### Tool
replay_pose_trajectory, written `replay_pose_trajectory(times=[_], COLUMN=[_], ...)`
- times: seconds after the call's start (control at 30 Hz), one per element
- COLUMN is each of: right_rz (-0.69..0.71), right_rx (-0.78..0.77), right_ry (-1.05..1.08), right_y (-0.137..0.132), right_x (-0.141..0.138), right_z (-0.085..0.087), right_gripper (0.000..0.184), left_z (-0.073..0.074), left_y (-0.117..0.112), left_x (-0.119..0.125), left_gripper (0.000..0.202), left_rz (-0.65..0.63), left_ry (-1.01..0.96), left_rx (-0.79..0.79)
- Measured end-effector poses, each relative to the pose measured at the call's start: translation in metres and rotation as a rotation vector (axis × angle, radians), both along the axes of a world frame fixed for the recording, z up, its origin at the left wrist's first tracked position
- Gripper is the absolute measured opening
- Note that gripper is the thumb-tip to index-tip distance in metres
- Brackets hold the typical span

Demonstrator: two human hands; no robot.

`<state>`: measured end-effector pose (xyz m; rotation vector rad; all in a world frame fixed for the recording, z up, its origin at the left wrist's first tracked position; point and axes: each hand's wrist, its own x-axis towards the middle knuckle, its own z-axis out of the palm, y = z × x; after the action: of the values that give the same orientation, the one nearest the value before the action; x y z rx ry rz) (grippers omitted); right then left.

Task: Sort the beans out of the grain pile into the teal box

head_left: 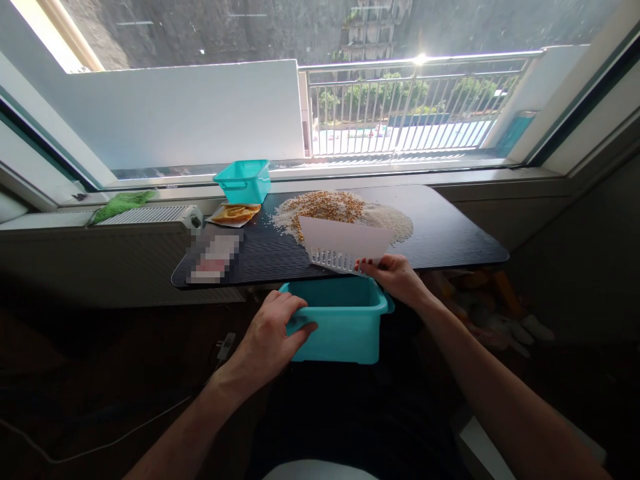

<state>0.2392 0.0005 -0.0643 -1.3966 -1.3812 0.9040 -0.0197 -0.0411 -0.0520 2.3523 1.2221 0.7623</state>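
My left hand is closed on the left rim of a teal plastic bin held just below the front edge of a dark table. My right hand pinches the lower right corner of a white perforated sieve tray, which is tilted on the table above the bin. Behind the tray lies a heap of mixed grain, yellow kernels in the middle and white rice around them.
A second teal bin stands at the table's back left, beside an orange-filled plastic bag. A blurred flat item lies front left. A radiator with a green cloth sits left; a wide window is behind.
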Motion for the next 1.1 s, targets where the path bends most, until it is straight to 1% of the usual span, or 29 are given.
replay_pose_trajectory(times=[0.2,0.37,0.5,0.67,0.83,0.97,1.1], right_rz=[-0.182,-0.26,-0.304,-0.289,-0.249,-0.204,-0.19], right_rx=[0.044,0.05,0.085,0.118,0.1,0.097,0.095], right_ry=[-0.095,-0.083,-0.052,-0.057,-0.124,-0.106,-0.077], right_y=[0.003,0.004,0.001,0.012,0.028,0.026,0.022], right_x=[0.023,0.039,0.042,0.042,0.045,0.045,0.042], right_z=[-0.005,-0.003,0.003,0.009,0.008,0.008,0.013], right_gripper=[0.022,0.017,0.019,0.023,0.022,0.023,0.024], left_z=[-0.002,-0.002,-0.002,-0.003,-0.004,-0.005,-0.004], left_y=[0.0,0.0,0.001,0.001,0.0,0.001,0.001], left_x=[0.0,0.0,0.0,0.0,0.0,-0.001,0.0], left_gripper=[0.008,0.008,0.01,0.01,0.01,0.01,0.009], left_rz=[-0.005,-0.01,-0.013,-0.002,-0.005,-0.007,-0.014], left_ry=[-0.004,-0.012,-0.008,-0.008,-0.027,-0.028,-0.013], left_rx=[0.006,0.001,-0.013,-0.029,-0.032,-0.018,-0.002])
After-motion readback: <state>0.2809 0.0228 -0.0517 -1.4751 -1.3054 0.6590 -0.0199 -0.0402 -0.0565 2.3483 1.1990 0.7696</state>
